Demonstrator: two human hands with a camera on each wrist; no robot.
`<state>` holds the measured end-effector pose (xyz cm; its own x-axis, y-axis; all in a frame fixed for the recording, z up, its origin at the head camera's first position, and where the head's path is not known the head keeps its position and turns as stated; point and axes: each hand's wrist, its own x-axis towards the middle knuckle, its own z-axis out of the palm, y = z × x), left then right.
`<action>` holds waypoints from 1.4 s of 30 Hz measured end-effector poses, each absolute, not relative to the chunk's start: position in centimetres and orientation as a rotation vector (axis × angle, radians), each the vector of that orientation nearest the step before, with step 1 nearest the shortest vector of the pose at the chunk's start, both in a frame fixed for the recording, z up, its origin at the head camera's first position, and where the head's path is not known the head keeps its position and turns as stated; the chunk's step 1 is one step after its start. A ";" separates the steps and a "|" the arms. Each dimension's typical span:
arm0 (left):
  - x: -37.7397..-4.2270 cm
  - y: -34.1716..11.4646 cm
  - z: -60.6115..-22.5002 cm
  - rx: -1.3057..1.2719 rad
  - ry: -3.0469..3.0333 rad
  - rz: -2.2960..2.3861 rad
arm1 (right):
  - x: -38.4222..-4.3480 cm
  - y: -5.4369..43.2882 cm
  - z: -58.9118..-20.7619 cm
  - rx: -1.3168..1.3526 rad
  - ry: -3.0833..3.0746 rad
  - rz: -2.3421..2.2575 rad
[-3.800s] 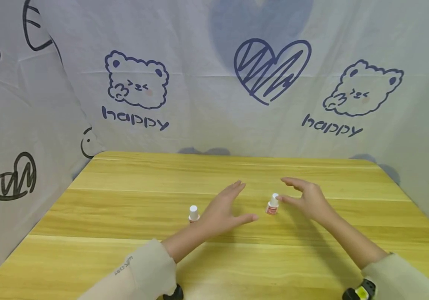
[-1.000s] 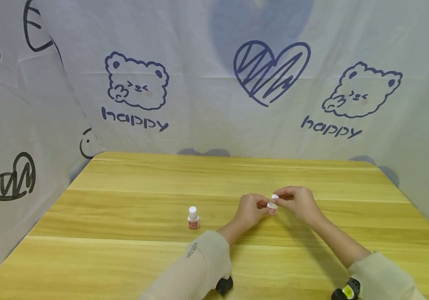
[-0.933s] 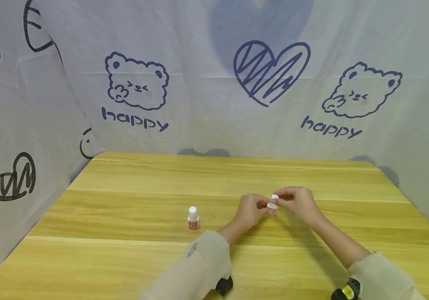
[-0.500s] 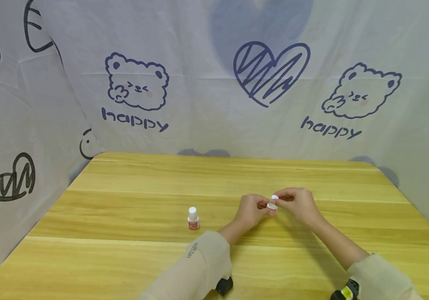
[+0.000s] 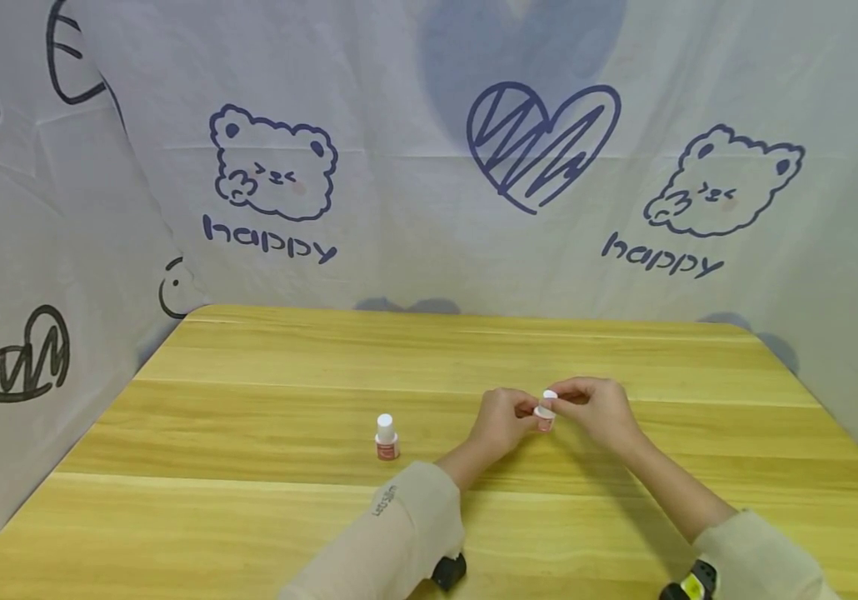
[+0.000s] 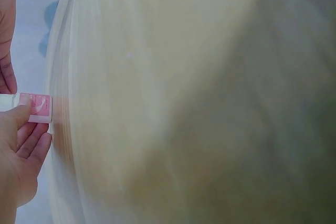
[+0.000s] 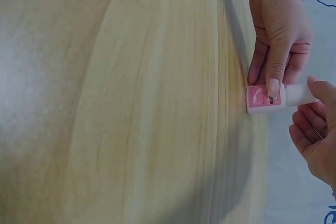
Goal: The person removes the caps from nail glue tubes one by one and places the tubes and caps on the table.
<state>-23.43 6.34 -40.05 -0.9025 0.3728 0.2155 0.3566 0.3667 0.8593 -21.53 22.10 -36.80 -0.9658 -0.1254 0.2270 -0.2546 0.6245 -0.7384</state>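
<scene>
Wooden table [image 5: 249,517], bottle [image 7: 264,101] in left grip [image 5: 501,422], cap [image 7: 298,95] in right grip [image 5: 600,407].

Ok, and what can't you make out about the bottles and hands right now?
Label of the held bottle, right wrist view: partly covered by the left hand.
Its cap, left wrist view: cut off by the left edge.
Right hand, right wrist view: cut off by the right edge.
Print on the standing bottle, head view: too small to read.
</scene>
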 end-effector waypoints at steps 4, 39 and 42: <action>-23.5 6.3 -40.1 0.696 2.596 1.601 | -21.6 22.1 -36.8 0.330 -2.691 1.232; -23.7 6.4 -39.8 0.716 2.615 1.555 | -21.7 22.4 -36.2 0.617 -2.691 1.108; -23.6 6.4 -39.7 0.700 2.644 1.510 | -21.7 22.4 -36.1 0.626 -2.713 1.104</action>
